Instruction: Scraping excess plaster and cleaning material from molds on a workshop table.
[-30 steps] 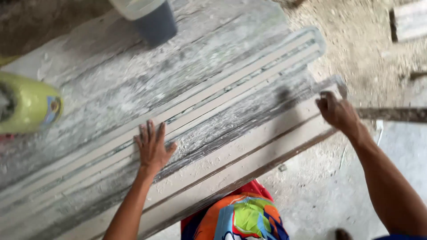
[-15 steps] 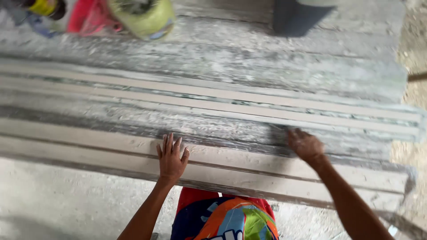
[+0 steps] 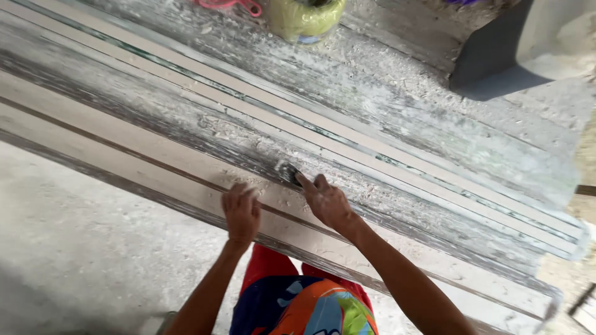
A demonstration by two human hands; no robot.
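Long pale wooden strips point(image 3: 155, 158) lie side by side along the near edge of a dusty workbench point(image 3: 397, 105). My left hand point(image 3: 241, 211) rests palm down on the nearest strips, fingers slightly curled. My right hand point(image 3: 326, 201) is just to its right, its fingertips on a small dark object point(image 3: 288, 172) that sits in the sawdust beside the strips; I cannot tell what the object is or whether it is gripped. More thin strips point(image 3: 372, 149) run along the middle of the bench.
A yellow-green container point(image 3: 305, 17) stands at the far edge, with a pink item point(image 3: 226, 5) to its left. A dark block point(image 3: 496, 59) sits at the far right. Concrete floor point(image 3: 81, 248) lies below the bench; my colourful clothing point(image 3: 310, 307) shows under my arms.
My right hand has come in from the right end of the strips to beside my left hand. The view has swung, so the bench now runs diagonally.
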